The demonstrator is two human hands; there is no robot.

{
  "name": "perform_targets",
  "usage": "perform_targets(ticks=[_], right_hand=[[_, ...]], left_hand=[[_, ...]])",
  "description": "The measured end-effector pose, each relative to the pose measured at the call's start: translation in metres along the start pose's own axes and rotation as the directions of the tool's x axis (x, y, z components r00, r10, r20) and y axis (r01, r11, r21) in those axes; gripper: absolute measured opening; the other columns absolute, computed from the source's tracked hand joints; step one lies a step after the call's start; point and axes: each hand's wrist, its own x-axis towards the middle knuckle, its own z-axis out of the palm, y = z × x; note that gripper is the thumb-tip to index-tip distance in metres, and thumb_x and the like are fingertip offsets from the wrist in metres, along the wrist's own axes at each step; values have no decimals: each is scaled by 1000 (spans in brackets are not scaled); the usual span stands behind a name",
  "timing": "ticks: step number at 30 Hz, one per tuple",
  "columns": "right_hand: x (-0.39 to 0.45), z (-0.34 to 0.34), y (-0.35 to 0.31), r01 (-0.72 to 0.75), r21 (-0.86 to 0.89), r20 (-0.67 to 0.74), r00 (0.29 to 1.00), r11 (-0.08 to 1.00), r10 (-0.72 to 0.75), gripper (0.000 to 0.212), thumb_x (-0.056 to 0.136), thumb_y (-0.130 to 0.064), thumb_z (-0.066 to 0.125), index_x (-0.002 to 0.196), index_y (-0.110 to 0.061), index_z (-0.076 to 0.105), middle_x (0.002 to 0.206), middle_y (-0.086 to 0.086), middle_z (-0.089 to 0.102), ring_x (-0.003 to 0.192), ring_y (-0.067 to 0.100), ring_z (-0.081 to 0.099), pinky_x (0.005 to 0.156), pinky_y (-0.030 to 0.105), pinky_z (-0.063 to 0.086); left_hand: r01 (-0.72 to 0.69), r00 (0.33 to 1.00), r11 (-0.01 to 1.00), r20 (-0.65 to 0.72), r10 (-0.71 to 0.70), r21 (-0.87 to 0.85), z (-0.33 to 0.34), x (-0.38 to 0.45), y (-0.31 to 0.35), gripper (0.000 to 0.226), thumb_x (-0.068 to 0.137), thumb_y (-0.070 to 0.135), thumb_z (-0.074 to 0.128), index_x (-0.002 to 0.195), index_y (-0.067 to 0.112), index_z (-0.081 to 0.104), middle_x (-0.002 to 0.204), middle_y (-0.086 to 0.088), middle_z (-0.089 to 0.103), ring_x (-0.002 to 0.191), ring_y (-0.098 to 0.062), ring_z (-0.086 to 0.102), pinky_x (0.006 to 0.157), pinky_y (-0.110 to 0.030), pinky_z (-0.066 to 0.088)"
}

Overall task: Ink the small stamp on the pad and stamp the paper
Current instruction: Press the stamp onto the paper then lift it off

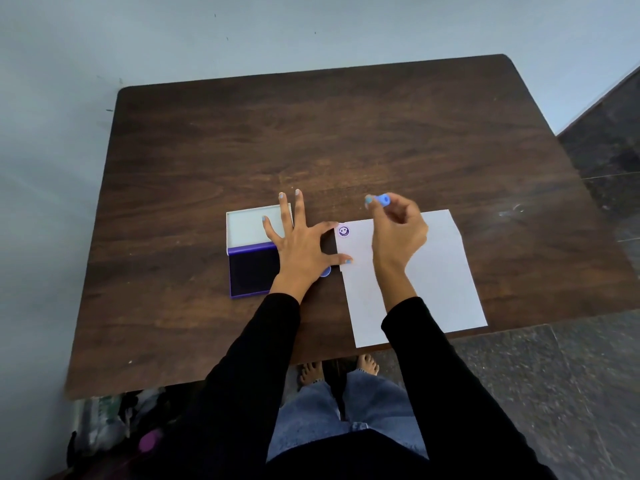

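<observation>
A white paper [440, 271] lies on the dark wooden table [311, 140], near its front right edge. A purple smiley print [343, 231] shows in the paper's top left corner. My right hand [398, 230] hovers above the paper, pinching the small blue stamp [383, 199] in its fingertips. My left hand [301, 244] lies flat with fingers spread; thumb and index finger touch the paper's left edge. Under its other fingers sits the open ink pad [249, 268], with a dark purple pad and a pale lid [246, 225] folded back. A small blue cap [325, 271] peeks out beside my left wrist.
The table's front edge runs just below the paper, whose lower corner overhangs it. A pale wall stands behind and to the left. Dark stone floor lies to the right. My legs and bare feet [367, 363] are under the table.
</observation>
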Motion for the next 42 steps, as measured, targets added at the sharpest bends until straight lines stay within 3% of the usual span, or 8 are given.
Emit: perform_targets(ticks=[9,14,19,27,35,38,40,42], right_hand=[[20,-12,-17,-40,168,-95,994,985,56,23,72,-16,81,91,-9,70,82,4,73,78,15,71,73,21,58],[20,-14,-17,-48,185,-76,995,982,63,22,72,-16,81,89,-10,69,81,4,72,76,15,71,74,22,58],[22,-13,-21,-38,219,-74,996,975,56,25,72,-14,81,92,-5,69,83,9,73,76,16,71,75,24,59],[20,-7,-25,-25,204,-28,999,979,31,23,73,-16,80,92,-9,69,81,2,71,74,11,69,71,17,57],[23,-9,-30,-51,207,57,998,977,40,20,73,-17,79,90,-14,69,75,-6,70,71,7,70,76,24,59],[21,-1,-37,-55,198,120,992,979,31,18,75,-19,78,90,-15,69,79,-3,71,77,11,71,79,29,59],[16,7,-42,-70,193,186,982,979,33,18,77,-19,77,92,-15,68,81,-2,71,79,12,71,79,30,60],[8,16,-46,-105,209,278,959,972,44,18,78,-17,76,94,-13,68,82,-1,71,78,11,70,77,28,60]], left_hand=[[-19,1000,999,-6,19,-42,-5,0,1,67,62,67,71,124,43,58,160,-7,-14,142,-35,-26,106,-66,-11],[26,998,992,-59,-34,-127,-17,-5,-3,63,65,68,68,121,40,60,161,-4,-5,144,-31,-22,106,-65,-12],[72,994,989,-71,-82,-132,-26,-27,-15,48,57,61,79,97,37,67,160,-4,12,145,-29,-19,105,-64,-17],[74,996,997,50,-74,-4,-22,-43,-8,41,65,52,79,99,35,64,160,-7,7,144,-32,-21,105,-64,-17],[157,987,977,10,-157,-147,-22,-40,-8,22,73,40,78,91,36,67,159,-4,15,145,-32,-17,105,-63,-18],[196,968,933,-93,-234,-303,-34,-33,-6,20,74,34,78,89,33,66,143,0,45,145,-27,10,109,-60,-10],[169,951,893,-170,-259,-416,-46,-27,-4,20,75,29,76,92,28,65,117,4,63,127,-21,44,111,-51,13],[137,939,808,-186,-291,-573,-57,-23,-2,24,76,21,76,98,20,67,103,2,69,103,-18,61,96,-34,41]])
